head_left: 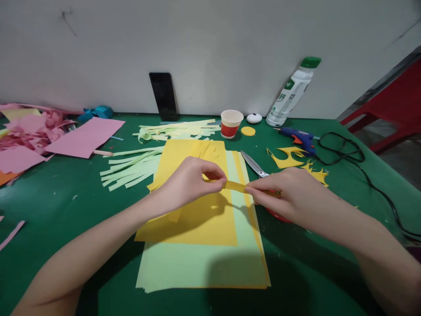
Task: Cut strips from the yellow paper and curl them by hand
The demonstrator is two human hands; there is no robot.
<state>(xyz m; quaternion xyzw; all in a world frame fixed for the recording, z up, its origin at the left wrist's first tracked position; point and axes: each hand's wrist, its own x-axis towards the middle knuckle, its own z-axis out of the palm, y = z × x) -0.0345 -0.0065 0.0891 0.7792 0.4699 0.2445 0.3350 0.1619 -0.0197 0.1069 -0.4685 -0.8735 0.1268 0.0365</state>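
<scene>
Between my two hands stretches a narrow yellow paper strip (235, 186). My left hand (194, 180) pinches one end between thumb and fingers, and my right hand (279, 191) pinches it farther right. Both hover above yellow paper sheets (197, 228), which lie on a stack of pale green sheets (204, 267). Several small yellow cut pieces (208, 149) rest on the upper part of the yellow sheets. A pair of scissors (255, 164) with red handles lies beside the stack, partly hidden under my right hand.
Behind the stack are a paper cup (231, 123), yellow disc (248, 131), white case (254, 118), bottle (292, 92) and phone (163, 96). Right lie a glue gun (301, 139) with its cord and yellow scraps (287, 157); left, green strips (134, 169) and pink paper (87, 137).
</scene>
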